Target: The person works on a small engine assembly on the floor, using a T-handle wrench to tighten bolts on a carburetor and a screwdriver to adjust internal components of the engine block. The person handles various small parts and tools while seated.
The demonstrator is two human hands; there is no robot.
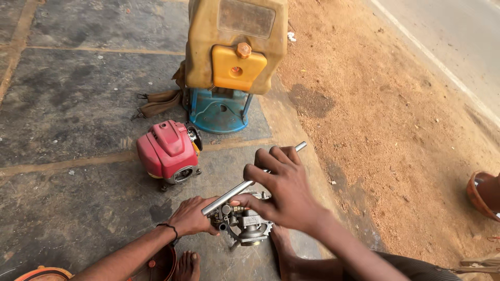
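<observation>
My right hand point(284, 190) grips a long silver metal rod point(232, 194) that runs from lower left to upper right, its far end point(300, 147) sticking out past my fingers. Below it, my left hand point(192, 216) holds a small grey metal pump or carburettor-like part point(250, 225) with a toothed plate, steadying it from the left. The rod's lower end rests on top of that part. A thin black band circles my left wrist. My bare feet show near the bottom edge.
A small red engine point(169, 151) lies on the dark stone paving. Behind it stands a yellow tank point(234, 41) on a blue base point(219, 110) with brown straps point(159, 104). Reddish dirt point(385, 119) lies to the right, a road edge beyond it.
</observation>
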